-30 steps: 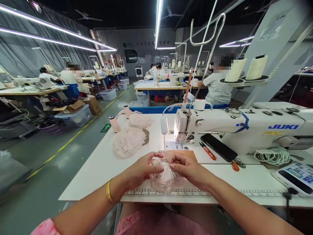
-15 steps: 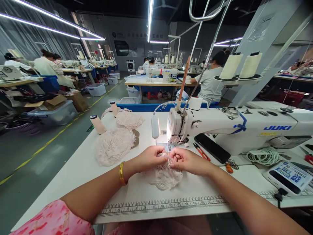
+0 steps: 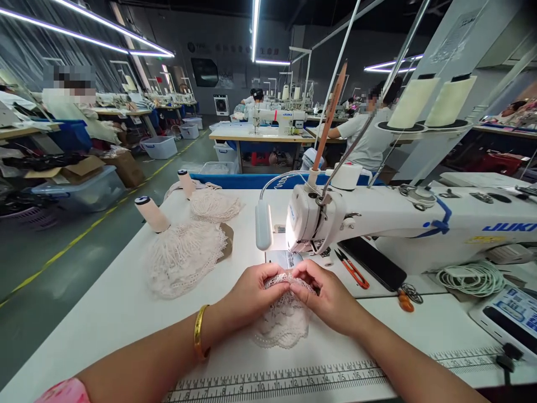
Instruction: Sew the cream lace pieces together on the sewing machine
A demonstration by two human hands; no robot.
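Both my hands pinch the upper edge of a piece of pale lace (image 3: 285,323), whose scalloped lower part hangs down onto the white table. My left hand (image 3: 258,294), with a gold bangle at its wrist, grips the lace from the left, thumb on top. My right hand (image 3: 325,294) pinches it from the right, and the two thumbs nearly meet. Just beyond my fingertips is the needle area of a white sewing machine (image 3: 310,215), lit by a small lamp (image 3: 263,225). Some of the fingers are hidden behind the lace.
Gathered lace pieces (image 3: 184,257) lie at the left beside thread cones (image 3: 151,214). Orange-handled thread snips (image 3: 353,270), a black phone (image 3: 373,263) and a coiled cord (image 3: 470,278) lie to the right. A printed ruler (image 3: 268,386) runs along the front edge. People sew farther back.
My hands and the lace sit slightly lower in view, and the right fingers have shifted along the lace edge, thumb now near the left thumb. The camera view has moved closer.
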